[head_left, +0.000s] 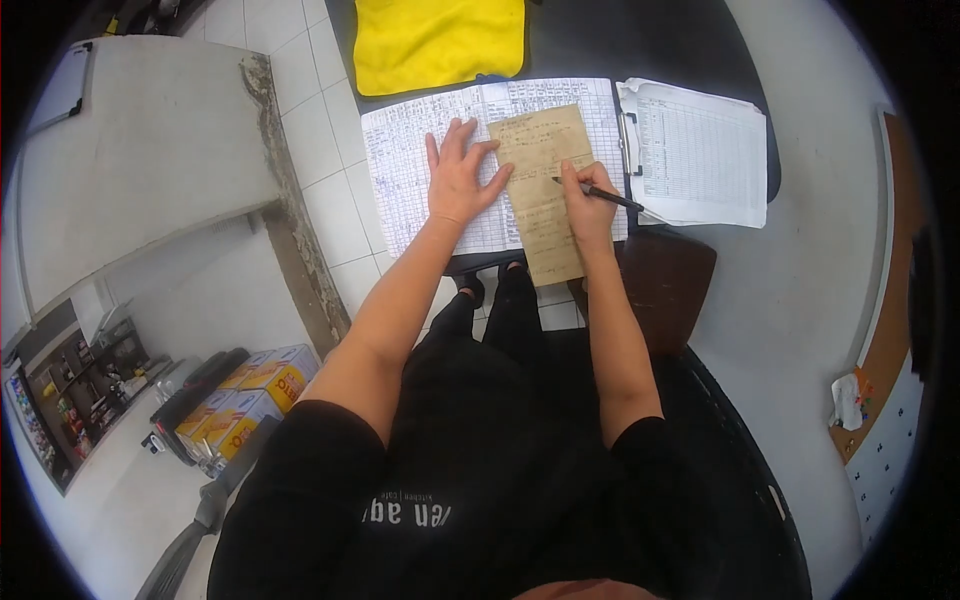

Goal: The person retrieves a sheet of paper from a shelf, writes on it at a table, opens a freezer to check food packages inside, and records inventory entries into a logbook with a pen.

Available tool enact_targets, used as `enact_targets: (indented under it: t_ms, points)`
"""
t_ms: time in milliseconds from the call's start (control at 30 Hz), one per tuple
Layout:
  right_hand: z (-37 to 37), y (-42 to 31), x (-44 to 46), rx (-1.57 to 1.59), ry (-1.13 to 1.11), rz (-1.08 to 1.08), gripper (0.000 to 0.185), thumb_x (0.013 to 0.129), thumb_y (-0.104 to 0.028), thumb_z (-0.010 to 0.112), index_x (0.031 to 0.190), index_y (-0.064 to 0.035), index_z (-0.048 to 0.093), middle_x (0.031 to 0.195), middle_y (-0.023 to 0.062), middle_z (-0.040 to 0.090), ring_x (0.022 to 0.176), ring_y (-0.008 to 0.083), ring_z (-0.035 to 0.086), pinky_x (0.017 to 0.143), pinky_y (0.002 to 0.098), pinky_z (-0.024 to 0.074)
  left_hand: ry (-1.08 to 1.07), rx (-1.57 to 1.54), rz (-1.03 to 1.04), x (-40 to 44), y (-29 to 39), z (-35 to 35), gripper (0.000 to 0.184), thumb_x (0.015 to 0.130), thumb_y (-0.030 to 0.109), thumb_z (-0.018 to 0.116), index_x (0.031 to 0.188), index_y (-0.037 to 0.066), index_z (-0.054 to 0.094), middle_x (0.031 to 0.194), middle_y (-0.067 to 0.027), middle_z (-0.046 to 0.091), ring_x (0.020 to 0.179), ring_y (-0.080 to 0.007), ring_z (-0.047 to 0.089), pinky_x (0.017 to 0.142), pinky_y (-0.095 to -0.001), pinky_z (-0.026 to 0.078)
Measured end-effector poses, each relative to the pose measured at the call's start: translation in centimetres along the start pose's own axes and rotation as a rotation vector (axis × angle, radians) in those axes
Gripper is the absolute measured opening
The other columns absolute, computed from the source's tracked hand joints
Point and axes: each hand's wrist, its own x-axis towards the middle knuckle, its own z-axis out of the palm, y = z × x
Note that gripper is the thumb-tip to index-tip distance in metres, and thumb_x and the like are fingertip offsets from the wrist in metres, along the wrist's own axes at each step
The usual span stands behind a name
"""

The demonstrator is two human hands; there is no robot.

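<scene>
My right hand [592,205] is closed round a black pen [618,199], its tip close to a brown sheet of paper [545,215] with handwritten lines. I cannot tell whether the tip touches the paper. My left hand [463,180] lies flat with fingers spread, its thumb and index finger reaching the sheet's left edge. Beneath both is an open notebook [395,160] with gridded pages full of handwriting. The lower end of the brown sheet hangs past the notebook's near edge.
A clipboard with printed table sheets [700,155] lies right of the notebook on the black table [640,40]. Something bright yellow and flat [440,45] lies beyond it. A brown seat [668,285] stands below the table's right side. Yellow-and-white boxes [245,400] are stacked at lower left.
</scene>
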Motion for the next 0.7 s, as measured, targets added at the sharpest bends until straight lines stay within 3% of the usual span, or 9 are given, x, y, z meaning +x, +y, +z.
enact_targets:
  t_ms: [333,400,533,700]
  points:
    - [-0.8,0.4,1.3,-0.032,-0.027,-0.061,0.033,0.087,-0.017,0.070,0.066,-0.0034,0.049,0.057,-0.0018,0.047,0.055,0.0042,0.039,0.049,0.0240,0.0325,0.004,0.004,-0.005,0.0,0.1,-0.1,0.033,0.080,0.036,0.068,0.106,0.016,0.062,0.132,-0.0153,0.047,0.134,-0.0351,0.036,0.111,-0.0624,0.015]
    - [-1.3,0.6,0.9,-0.078,-0.089,0.028,0.030,0.087,-0.022,0.069,0.070,-0.0019,0.054,0.064,0.0079,0.063,0.058,0.0112,0.054,0.055,0.0293,0.0424,0.014,-0.008,-0.006,0.0,0.1,-0.1,0.030,0.082,0.033,0.067,0.106,0.016,0.063,0.132,-0.0148,0.047,0.134,-0.0349,0.036,0.111,-0.0616,0.016]
    - [-2.2,0.1,0.2,-0.104,-0.130,0.030,0.030,0.087,-0.021,0.069,0.070,-0.0014,0.054,0.065,0.0089,0.064,0.057,0.0118,0.056,0.055,0.0296,0.0432,0.014,0.002,-0.021,0.1,-0.1,0.1,0.024,0.086,0.024,0.063,0.108,0.015,0.063,0.135,-0.0131,0.048,0.135,-0.0336,0.036,0.112,-0.0574,0.016]
    - [-3.8,-1.4,-0.9,-0.089,-0.156,0.003,0.029,0.087,-0.019,0.069,0.068,-0.0013,0.054,0.060,0.0077,0.061,0.053,0.0108,0.053,0.051,0.0286,0.0418,0.017,-0.016,-0.043,0.1,0.4,-0.1,0.023,0.086,0.023,0.062,0.107,0.016,0.062,0.135,-0.0124,0.048,0.134,-0.0333,0.037,0.112,-0.0572,0.017]
